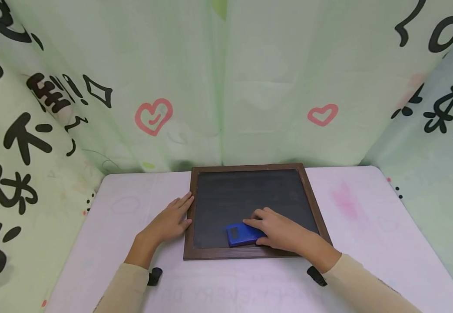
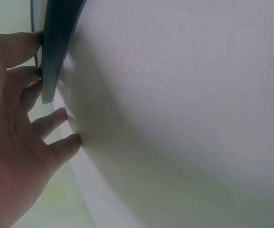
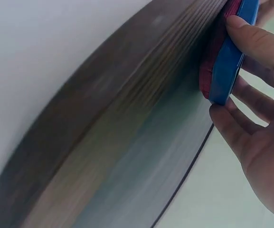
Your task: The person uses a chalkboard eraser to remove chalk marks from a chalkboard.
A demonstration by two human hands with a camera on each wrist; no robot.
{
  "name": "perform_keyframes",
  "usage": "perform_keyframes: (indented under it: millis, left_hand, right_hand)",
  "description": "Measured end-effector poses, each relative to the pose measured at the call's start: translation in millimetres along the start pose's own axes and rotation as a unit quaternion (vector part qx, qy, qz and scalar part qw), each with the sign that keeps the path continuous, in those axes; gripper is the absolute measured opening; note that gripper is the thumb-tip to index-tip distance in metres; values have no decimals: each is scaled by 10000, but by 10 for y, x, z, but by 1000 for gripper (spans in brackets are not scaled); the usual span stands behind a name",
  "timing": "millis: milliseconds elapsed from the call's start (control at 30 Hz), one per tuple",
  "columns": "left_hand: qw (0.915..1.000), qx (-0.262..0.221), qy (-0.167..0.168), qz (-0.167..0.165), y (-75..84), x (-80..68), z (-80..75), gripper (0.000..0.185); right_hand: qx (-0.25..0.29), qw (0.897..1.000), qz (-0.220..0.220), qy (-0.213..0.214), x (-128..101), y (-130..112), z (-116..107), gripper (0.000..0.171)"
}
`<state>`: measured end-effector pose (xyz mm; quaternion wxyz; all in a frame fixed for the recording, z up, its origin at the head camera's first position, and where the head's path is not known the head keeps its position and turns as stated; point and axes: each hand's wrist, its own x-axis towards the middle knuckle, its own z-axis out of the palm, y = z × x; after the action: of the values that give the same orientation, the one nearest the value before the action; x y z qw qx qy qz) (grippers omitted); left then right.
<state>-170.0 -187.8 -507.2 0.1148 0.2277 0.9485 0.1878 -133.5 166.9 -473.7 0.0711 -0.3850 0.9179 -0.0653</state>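
Note:
A small blackboard (image 1: 246, 195) with a brown wooden frame lies on the table. My left hand (image 1: 169, 221) rests at its left side, the thumb and some fingertips touching the frame's edge. In the left wrist view those fingers (image 2: 25, 50) are fairly straight against the dark frame, while others reach down to the tabletop. My right hand (image 1: 281, 232) grips a blue blackboard eraser (image 1: 239, 234) near the board's lower edge. From the right wrist, the eraser (image 3: 227, 71) shows a dark red felt side towards the board, with thumb and fingers on opposite sides of its blue body.
The white table (image 1: 132, 200) has a pink smudge (image 1: 345, 200) on its right part. Behind it and at both sides hangs a pale green curtain (image 1: 265, 87) with black characters and red hearts. Black straps (image 1: 316, 276) sit at the wrists.

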Motion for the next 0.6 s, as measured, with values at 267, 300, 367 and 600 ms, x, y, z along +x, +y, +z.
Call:
perform_keyframes:
  millis: [267, 300, 367, 600]
  left_hand:
    - [10000, 84, -4, -29, -3, 1, 7, 69]
    - [10000, 83, 5, -29, -2, 2, 8, 69]
    - [10000, 84, 5, -39, -1, 6, 10, 70]
    - [9999, 85, -25, -61, -17, 7, 14, 70]
  right_hand:
    - [266, 9984, 438, 226, -346, 324, -19, 60]
    - [279, 9979, 510, 273, -397, 362, -22, 60]
    - [291, 9967, 662, 361, -501, 434, -22, 61]
    - [492, 9910, 1153, 481, -772, 651, -23, 63]
